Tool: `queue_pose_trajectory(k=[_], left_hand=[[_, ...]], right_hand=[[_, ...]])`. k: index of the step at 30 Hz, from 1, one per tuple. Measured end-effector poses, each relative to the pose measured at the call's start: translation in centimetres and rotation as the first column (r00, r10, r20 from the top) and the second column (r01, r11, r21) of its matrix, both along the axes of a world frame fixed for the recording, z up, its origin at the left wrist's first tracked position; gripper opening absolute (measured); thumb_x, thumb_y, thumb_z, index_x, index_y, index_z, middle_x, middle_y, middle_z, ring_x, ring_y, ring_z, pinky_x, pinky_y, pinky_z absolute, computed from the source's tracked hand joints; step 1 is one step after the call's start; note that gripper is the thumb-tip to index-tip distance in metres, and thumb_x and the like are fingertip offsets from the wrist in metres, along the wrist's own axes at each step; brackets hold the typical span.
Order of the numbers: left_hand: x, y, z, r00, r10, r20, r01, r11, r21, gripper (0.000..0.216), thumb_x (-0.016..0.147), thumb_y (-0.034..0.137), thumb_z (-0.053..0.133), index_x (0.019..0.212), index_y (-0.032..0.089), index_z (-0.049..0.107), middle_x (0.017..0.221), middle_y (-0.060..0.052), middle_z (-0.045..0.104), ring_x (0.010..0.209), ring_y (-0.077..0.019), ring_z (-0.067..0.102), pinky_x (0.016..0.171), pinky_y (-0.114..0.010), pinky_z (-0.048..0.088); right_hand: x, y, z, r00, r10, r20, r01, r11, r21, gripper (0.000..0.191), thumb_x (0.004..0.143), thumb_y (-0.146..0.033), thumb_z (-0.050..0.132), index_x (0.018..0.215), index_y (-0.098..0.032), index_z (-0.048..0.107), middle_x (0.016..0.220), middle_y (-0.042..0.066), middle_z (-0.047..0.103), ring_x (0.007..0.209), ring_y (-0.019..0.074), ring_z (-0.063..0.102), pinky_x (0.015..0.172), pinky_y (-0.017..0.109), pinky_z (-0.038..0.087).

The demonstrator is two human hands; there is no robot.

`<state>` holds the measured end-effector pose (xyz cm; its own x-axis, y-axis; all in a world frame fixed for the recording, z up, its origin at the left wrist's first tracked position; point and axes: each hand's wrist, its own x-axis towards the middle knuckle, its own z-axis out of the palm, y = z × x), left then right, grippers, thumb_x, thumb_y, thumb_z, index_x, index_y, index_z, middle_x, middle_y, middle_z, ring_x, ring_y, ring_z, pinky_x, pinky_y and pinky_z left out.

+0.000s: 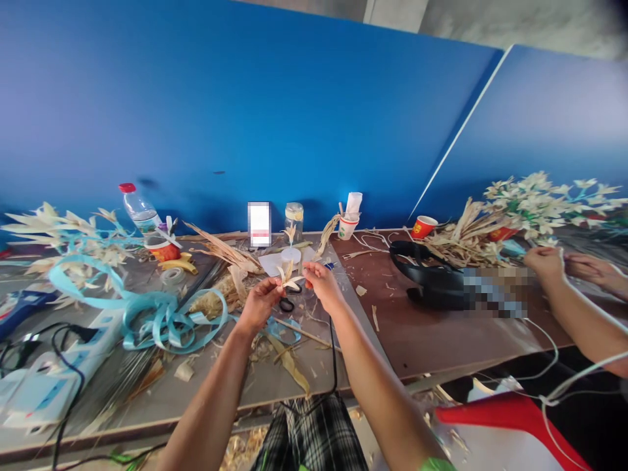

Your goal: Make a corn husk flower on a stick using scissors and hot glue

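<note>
A small pale flower of dried husk petals [289,278] is pinched by its base in my left hand [262,301]. Close beside it, my right hand [321,286] has its fingertips pressed together at the petals' right side; what they hold is too small to make out. Just beyond my hands, a similar husk flower [290,234] stands upright above a round white disc [290,255]. Black scissor handles [286,305] lie below the held flower. Strips of dried husk [289,366] and scraps lie on the table under my wrists.
Light-blue ribbon [161,320], a white power strip [83,373] and a bottle [140,208] are at left. A phone-like screen [259,224], a glass jar [294,221] and a paper cup [348,226] stand behind. At right are a black visor-like object [432,275] and another person's hands [547,265].
</note>
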<state>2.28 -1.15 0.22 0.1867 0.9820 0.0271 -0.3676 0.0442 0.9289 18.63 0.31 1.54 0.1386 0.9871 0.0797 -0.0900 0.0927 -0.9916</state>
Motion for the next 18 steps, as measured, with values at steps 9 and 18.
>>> queue_pose_trajectory(k=[9,18], left_hand=[[-0.7,-0.3,0.6,0.986,-0.129,0.104,0.132,0.991,-0.026,0.030,0.059,0.031,0.077,0.078,0.015,0.061,0.066,0.001,0.059,0.059,-0.0068,0.052,0.054,-0.017,0.038],[-1.1,-0.5,0.6,0.964,-0.265,0.007,0.265,0.963,-0.045,0.032,0.061,0.033,0.077,0.081,0.015,0.060,0.066,0.001,0.058,0.056,-0.0064,0.050,0.050,-0.016,0.034]], right_hand=[[-0.4,-0.8,2.6,0.935,0.308,-0.173,-0.323,0.944,-0.067,0.033,0.063,-0.044,0.068,0.077,-0.014,0.063,0.060,-0.002,0.056,0.046,0.0066,0.046,0.045,0.021,0.033],[-0.2,-0.8,2.8,0.857,0.450,-0.250,-0.484,0.870,-0.096,0.032,0.059,-0.041,0.074,0.061,-0.014,0.058,0.055,-0.002,0.056,0.044,0.0056,0.042,0.043,0.020,0.029]])
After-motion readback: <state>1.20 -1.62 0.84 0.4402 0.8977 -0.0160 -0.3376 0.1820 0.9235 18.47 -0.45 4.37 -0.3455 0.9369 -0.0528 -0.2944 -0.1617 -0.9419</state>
